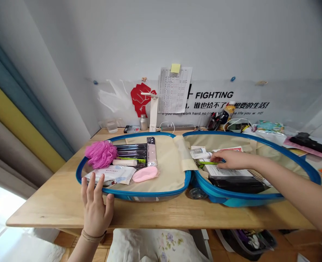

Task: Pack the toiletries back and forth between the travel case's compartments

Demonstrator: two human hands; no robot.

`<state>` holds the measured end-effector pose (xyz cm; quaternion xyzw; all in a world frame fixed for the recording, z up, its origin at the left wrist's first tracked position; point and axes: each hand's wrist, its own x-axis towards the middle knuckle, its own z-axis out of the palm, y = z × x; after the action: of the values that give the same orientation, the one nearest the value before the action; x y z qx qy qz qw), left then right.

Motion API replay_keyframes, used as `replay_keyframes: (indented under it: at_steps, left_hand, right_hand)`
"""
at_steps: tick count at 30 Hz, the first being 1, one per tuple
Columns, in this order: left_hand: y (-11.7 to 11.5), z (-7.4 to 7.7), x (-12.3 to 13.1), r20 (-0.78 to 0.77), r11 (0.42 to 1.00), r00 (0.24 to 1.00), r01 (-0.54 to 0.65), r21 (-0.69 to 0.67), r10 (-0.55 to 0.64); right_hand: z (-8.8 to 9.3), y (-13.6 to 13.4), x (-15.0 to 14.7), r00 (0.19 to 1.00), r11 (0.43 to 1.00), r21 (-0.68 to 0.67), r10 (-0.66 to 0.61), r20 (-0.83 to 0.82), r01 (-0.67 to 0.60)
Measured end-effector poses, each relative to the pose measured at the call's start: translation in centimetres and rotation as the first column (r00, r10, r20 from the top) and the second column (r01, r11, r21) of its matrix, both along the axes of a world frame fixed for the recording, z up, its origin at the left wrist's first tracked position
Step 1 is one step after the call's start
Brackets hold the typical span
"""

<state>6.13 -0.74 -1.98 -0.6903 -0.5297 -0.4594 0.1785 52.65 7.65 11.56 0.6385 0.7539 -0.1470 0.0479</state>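
Note:
An open blue suitcase point(188, 176) lies on the wooden table with its two halves side by side. My left hand point(97, 207) is open, its spread fingers at the front rim of the left half. Near them lie a white packet point(112, 174), a pink oval pad point(145, 174), a purple bath puff point(101, 154) and a pack of dark-handled toothbrushes point(130, 151). My right hand point(229, 159) reaches into the right half, its fingers curled on a slim green item point(208, 163). White tubes point(201, 155), a white box point(228, 172) and a black case point(237, 185) lie around it.
Behind the suitcase stand a glass point(112, 126), a small jar point(143, 122), a white lamp point(153, 112), a power strip point(177, 127) and a yellow-orange bottle point(229, 110). A bin point(255, 242) with assorted things sits below the table point(51, 196).

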Motion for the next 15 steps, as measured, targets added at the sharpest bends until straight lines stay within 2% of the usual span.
replay_keyframes:
  at_steps: [10,12,15]
  left_hand:
    - [-0.2,0.2,0.3,-0.015,1.0,1.0,-0.022,-0.003,0.022]
    - [-0.2,0.3,0.3,-0.014,1.0,1.0,-0.021,-0.002,0.021]
    - [-0.2,0.2,0.3,-0.007,1.0,1.0,-0.015,-0.005,0.015]
  right_hand:
    - [-1.0,1.0,0.1,0.999,0.999,-0.011,-0.038,0.002,0.038]
    - [-0.7,1.2,0.5,0.999,0.999,-0.018,-0.047,0.013,0.047]
    - [1.0,1.3,1.1,0.996,0.997,0.008,-0.079,-0.042,0.079]
